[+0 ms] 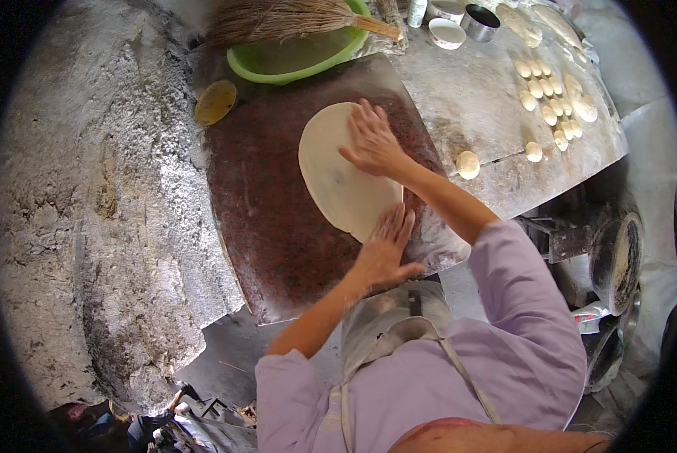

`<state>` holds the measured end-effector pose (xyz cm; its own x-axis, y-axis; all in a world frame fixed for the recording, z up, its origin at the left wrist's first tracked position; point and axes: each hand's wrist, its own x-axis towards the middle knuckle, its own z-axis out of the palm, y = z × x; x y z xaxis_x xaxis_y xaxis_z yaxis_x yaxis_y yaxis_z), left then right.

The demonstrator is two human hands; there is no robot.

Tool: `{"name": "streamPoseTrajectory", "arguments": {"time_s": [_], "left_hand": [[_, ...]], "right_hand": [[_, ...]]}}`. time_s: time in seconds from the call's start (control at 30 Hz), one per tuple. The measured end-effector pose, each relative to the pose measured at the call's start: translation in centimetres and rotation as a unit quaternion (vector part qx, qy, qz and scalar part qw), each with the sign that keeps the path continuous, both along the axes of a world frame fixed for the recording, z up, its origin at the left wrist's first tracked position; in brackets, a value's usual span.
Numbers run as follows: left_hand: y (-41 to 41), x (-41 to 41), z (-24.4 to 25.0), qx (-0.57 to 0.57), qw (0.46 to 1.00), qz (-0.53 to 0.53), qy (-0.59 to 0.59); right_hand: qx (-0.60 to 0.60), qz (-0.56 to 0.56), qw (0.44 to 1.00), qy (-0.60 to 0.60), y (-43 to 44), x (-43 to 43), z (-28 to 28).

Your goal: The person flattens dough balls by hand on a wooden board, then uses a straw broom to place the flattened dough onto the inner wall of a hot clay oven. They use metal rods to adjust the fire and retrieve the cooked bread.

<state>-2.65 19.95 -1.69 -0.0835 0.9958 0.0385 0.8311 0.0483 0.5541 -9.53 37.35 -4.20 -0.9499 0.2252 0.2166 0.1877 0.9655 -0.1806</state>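
A thin oval sheet of dough lies flat on a dark red stone slab. My right hand rests palm down on its far right part, fingers spread and pointing away from me. At the near right end of the sheet, my left hand lies flat, its fingertips over the dough's edge and its thumb held out to the right. Neither hand grips anything. Part of the right edge of the dough is hidden under my hands.
Right of the slab, a floured table bears several small dough pieces and a rounder dough ball. A straw broom lies across a green basin at the back. A shallow yellow dish sits at the slab's left.
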Motion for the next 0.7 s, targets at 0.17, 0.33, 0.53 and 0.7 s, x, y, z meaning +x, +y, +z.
{"name": "streamPoseTrajectory", "arguments": {"time_s": [0.17,0.33,0.53,0.7], "left_hand": [[-3.6,2.9,2.3,-0.006,0.968,0.219,-0.124],[-0.1,-4.8,1.3,-0.056,0.927,0.364,-0.063],[11.1,-13.6,-0.3,-0.071,0.896,0.434,-0.057],[12.7,-11.9,-0.9,-0.083,0.978,0.191,0.009]], "right_hand": [[-0.057,0.082,0.993,0.056,-6.0,-4.1,-1.6],[-0.038,0.202,0.973,0.102,-9.0,5.3,-1.2],[-0.207,0.245,0.947,0.029,-8.5,13.3,1.8],[-0.306,0.199,0.925,0.104,-7.7,17.4,1.7]]}}
